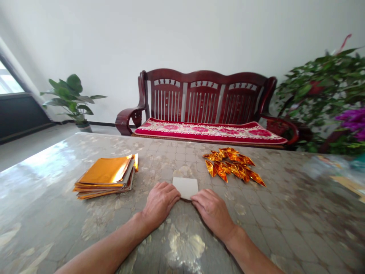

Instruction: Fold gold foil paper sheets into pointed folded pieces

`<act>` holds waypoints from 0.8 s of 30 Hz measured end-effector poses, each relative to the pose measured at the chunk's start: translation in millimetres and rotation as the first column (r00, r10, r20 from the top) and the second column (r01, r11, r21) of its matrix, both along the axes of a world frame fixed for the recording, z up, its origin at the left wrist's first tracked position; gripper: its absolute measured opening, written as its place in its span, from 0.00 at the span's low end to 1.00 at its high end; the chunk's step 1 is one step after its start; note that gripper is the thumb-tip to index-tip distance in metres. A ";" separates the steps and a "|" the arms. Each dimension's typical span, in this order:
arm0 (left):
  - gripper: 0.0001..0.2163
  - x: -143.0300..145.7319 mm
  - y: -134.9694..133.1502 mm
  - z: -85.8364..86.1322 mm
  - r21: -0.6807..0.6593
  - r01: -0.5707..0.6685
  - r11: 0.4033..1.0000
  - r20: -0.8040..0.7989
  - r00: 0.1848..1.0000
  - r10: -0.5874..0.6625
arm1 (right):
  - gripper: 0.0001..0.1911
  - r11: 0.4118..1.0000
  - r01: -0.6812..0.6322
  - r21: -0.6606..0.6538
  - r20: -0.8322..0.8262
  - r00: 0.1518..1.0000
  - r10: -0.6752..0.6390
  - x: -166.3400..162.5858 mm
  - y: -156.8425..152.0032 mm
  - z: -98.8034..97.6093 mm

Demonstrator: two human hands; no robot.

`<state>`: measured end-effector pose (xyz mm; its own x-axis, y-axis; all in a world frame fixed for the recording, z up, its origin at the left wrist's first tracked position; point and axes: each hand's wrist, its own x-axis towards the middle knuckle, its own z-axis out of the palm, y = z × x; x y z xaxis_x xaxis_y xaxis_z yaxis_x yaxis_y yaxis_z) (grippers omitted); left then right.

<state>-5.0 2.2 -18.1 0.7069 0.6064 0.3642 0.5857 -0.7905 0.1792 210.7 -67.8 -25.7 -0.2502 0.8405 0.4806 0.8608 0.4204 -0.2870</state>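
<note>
A small sheet of paper [185, 187], pale side up, lies on the table in front of me. My left hand [162, 199] grips its near left corner, fingers pressed together. At the near right corner, my right hand [212, 207] pinches the same sheet. The near edge of the paper looks slightly raised between the two hands; the fingertips partly hide it. To the left sits a stack of gold foil paper [105, 171], its sheets a little uneven. Several folded gold foil pieces [234, 165] with pointed ends lie in a loose heap to the right.
The table [154, 156] has a glossy, flower-patterned cover. Clear plastic wrapping [327, 165] and a tan piece of card [346, 184] lie at its right side. Beyond the table stands a dark red wooden bench [199, 95], with potted plants [74, 99] on both sides.
</note>
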 end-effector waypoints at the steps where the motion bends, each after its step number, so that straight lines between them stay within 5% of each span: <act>1: 0.11 0.2 0.4 -0.3 -0.001 -0.008 1.000 -0.005 1.000 0.008 | 0.05 1.000 0.020 -0.020 0.005 1.000 -0.019 0.1 0.2 -0.1; 9: 0.12 0.7 4.1 -1.4 -0.077 -0.075 0.994 -0.050 0.996 0.071 | 0.03 0.987 0.073 -0.146 0.030 0.997 -0.069 -0.1 2.6 3.8; 18: 0.10 3.8 -1.0 2.9 -0.202 -0.121 0.972 -0.039 0.993 0.115 | 0.11 0.970 0.120 -0.212 0.043 0.993 -0.113 3.0 1.1 8.6; 24: 0.07 3.4 -1.4 3.3 -0.347 -0.119 0.930 0.075 0.985 0.154 | 0.04 0.944 0.168 -0.284 -0.073 0.978 -0.196 3.4 2.9 10.3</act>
<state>-1.5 0.8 -14.8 0.5792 0.7945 0.1827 0.6492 -0.5851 0.4861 214.1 -64.8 -15.4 -0.0433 0.9700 0.2392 0.8768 0.1516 -0.4563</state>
